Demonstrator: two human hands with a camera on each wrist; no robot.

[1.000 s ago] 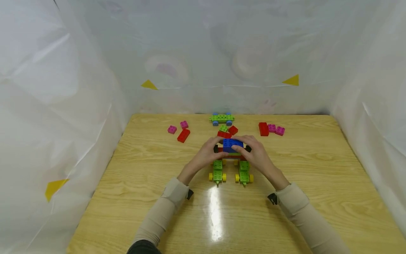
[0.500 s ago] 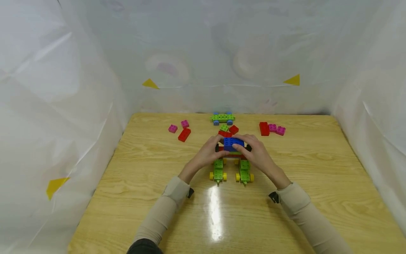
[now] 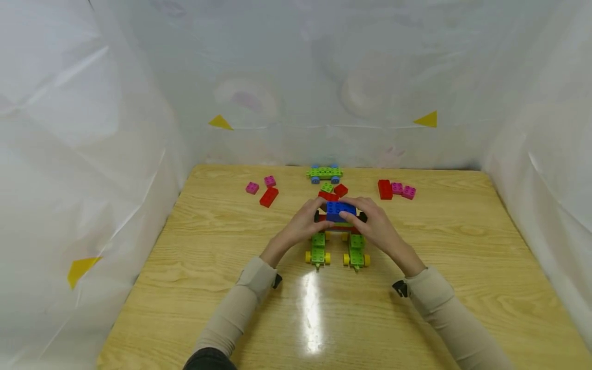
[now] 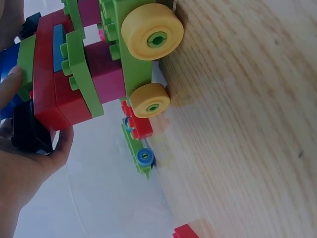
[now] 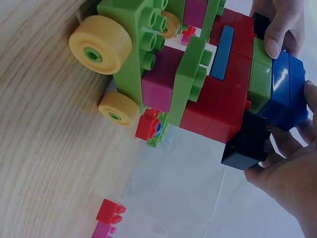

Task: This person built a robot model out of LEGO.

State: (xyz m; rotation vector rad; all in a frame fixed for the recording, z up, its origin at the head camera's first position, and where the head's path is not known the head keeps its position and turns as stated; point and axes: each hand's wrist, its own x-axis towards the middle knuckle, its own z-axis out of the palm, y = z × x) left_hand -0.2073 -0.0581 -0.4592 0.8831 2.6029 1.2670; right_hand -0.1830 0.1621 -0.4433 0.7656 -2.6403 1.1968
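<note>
A toy brick build stands on two green wheeled bases [image 3: 317, 252] with yellow wheels. In the right wrist view, magenta bricks [image 5: 161, 79] rise from the bases. Above them come green bricks [image 5: 184, 82], a red layer [image 5: 215, 106] with a thin blue brick [image 5: 222, 53], and another green layer. Blue bricks [image 3: 334, 211] top it, and a black brick [image 5: 246, 141] juts out at each side. My left hand [image 3: 302, 221] grips the top part from the left, thumb in front. From the right, my right hand [image 3: 376, 223] holds it too, thumb against the blue bricks.
Behind the build lie red bricks [image 3: 341, 190], a green brick [image 3: 326, 187] and a green base [image 3: 324, 173] with blue wheels. Magenta bricks [image 3: 252, 188] and a red brick [image 3: 269, 197] lie back left. Another red brick [image 3: 385, 189] and magenta bricks [image 3: 409, 192] lie back right.
</note>
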